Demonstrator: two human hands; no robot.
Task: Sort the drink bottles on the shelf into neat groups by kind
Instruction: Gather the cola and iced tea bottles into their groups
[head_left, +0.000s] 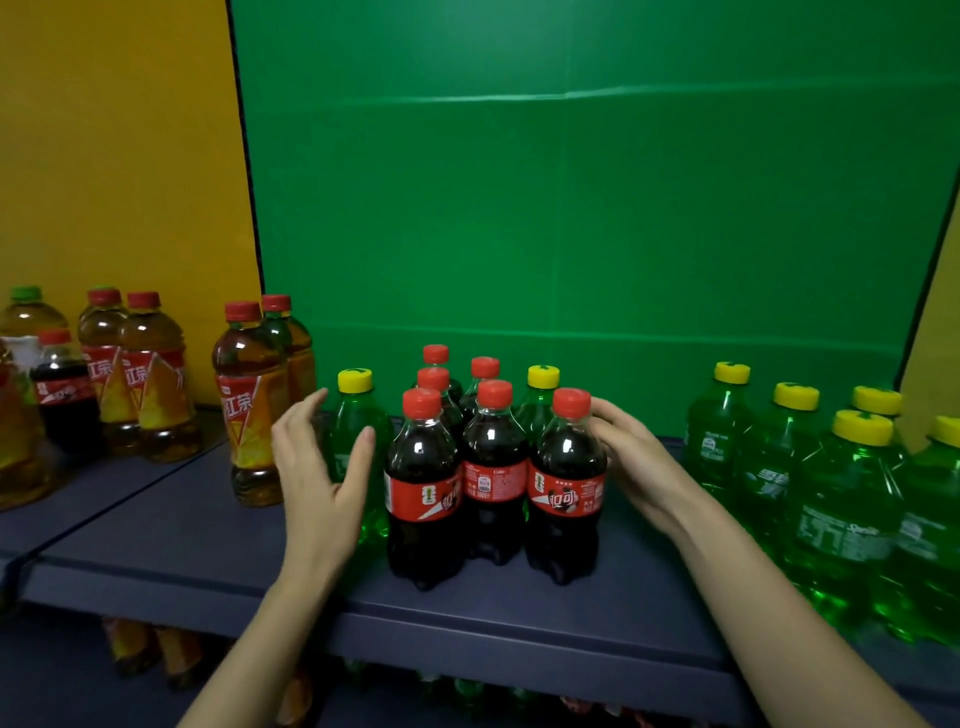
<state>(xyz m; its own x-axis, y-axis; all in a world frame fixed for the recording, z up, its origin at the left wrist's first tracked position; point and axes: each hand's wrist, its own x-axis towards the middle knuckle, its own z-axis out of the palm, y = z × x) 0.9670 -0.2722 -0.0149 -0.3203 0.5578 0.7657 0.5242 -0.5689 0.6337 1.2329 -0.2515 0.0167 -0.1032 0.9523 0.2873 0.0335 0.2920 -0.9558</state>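
Several dark cola bottles (423, 483) with red caps stand clustered at the middle of the dark blue shelf (171, 540). A green soda bottle (358, 415) with a yellow cap stands at the cluster's left, and another green bottle (540, 400) is behind it on the right. My left hand (324, 462) hovers open between the left green bottle and the front-left cola, fingers spread. Beside the front-right cola bottle (569, 478) is my right hand (631, 452), open, fingers near its shoulder. Whether either hand touches a bottle is unclear.
Several green soda bottles (831, 483) are grouped at the right. Amber tea bottles (249, 405) with red labels stand at the left, more on the neighbouring shelf section together with one cola bottle (65, 395). A green back panel (571, 208) closes the shelf. More bottles sit on the shelf below.
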